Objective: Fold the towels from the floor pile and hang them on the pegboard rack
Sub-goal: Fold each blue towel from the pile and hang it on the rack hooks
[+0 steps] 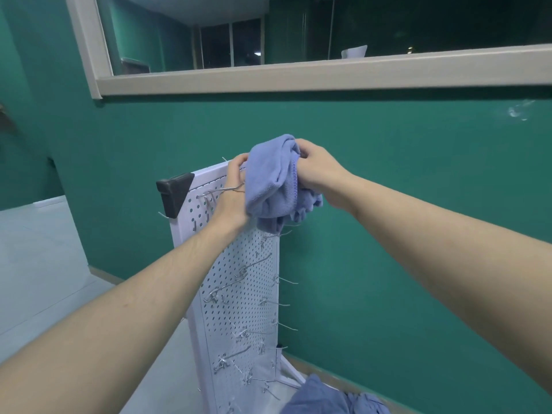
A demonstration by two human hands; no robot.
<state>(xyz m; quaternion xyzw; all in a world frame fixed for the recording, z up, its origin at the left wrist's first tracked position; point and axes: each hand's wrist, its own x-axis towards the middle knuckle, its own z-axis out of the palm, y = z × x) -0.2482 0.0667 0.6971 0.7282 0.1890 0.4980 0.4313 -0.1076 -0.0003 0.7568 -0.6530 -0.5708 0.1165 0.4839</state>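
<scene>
A lavender-blue towel (pixel 274 183) is bunched at the top of the white pegboard rack (pixel 239 294). My right hand (pixel 316 168) grips its upper right folds. My left hand (pixel 234 189) is at the towel's left edge, against the board's top; its fingertips are hidden behind the cloth. Several wire hooks (pixel 254 265) stick out from the board's face and right edge. The pile of blue towels (pixel 331 398) lies on the floor at the rack's foot.
A green wall (pixel 388 204) stands right behind the rack, with a framed window (pixel 298 76) above. A black corner cap (pixel 174 192) marks the board's top left. Pale floor tiles (pixel 38 264) stretch to the left.
</scene>
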